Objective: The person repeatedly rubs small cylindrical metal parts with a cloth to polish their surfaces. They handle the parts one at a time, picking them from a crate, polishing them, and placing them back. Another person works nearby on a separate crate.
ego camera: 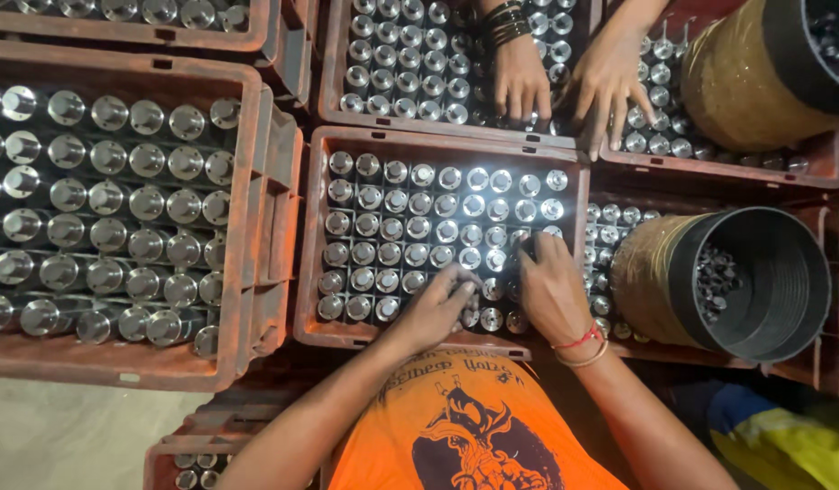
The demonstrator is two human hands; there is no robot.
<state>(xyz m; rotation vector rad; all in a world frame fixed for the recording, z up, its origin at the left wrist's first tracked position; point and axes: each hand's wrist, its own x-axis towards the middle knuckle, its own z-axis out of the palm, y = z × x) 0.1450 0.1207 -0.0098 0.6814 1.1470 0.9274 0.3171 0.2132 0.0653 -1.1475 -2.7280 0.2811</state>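
Observation:
A red plastic crate (311,272) right in front of me is packed with rows of upright shiny metal cylinders (418,227). My left hand (438,307) rests on the cylinders in the crate's near row, its fingers curled around one of them. Over the near right corner my right hand (548,289) presses down with its fingertips on a cylinder top. A red thread and a pale band circle the right wrist. Whether either hand has a piece lifted free is hidden by the fingers.
A larger red crate (249,227) of metal cylinders stands at the left. Another person's two hands (565,77) reach into the far crates (333,100). Two brass-coloured drums with dark insides (764,281) (755,73) lie on crates at the right. Pale floor shows bottom left.

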